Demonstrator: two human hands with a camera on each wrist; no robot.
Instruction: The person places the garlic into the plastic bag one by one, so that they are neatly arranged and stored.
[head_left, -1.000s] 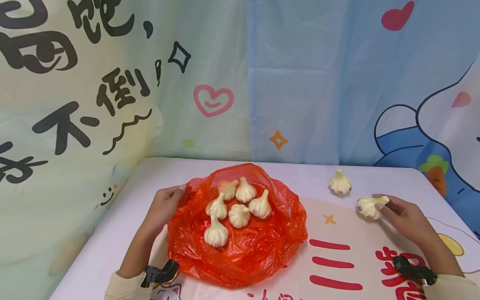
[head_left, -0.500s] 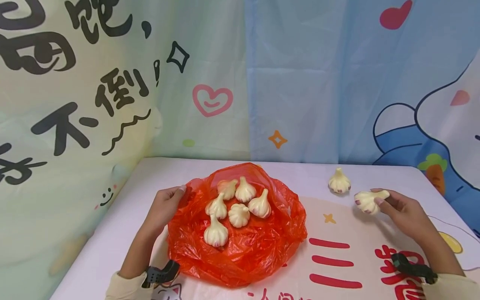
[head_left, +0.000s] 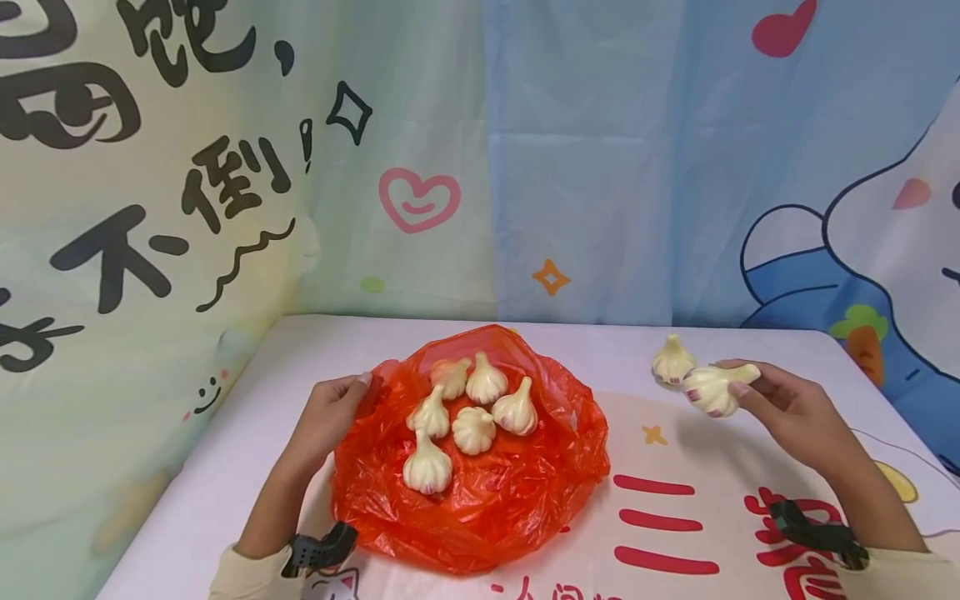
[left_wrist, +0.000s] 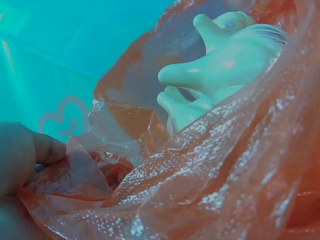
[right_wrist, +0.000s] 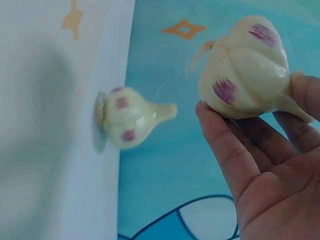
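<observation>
My left hand (head_left: 331, 415) pinches the left rim of a red plastic bag (head_left: 480, 517), which lies spread with its mouth up. Several garlic bulbs (head_left: 428, 465) rest inside it. In the left wrist view, thumb and finger grip the thin bag edge (left_wrist: 75, 170), with bulbs (left_wrist: 220, 65) showing beyond. My right hand (head_left: 797, 410) holds one garlic bulb (head_left: 711, 391) by its stem end, raised above the table. The right wrist view shows this held bulb (right_wrist: 247, 70) with purple streaks and root hairs. Another garlic bulb (right_wrist: 127, 118) stands on the table just behind it.
The white table (head_left: 360, 333) carries a printed cover with red strokes (head_left: 660, 521). A printed cloth (head_left: 585, 167) hangs behind the table and along its left side. A thin pale cord (head_left: 896, 450) lies near the right edge.
My right hand has lifted the garlic bulb and carried it left, so it now partly overlaps the standing bulb in the head view. The left hand keeps its grip on the bag.
</observation>
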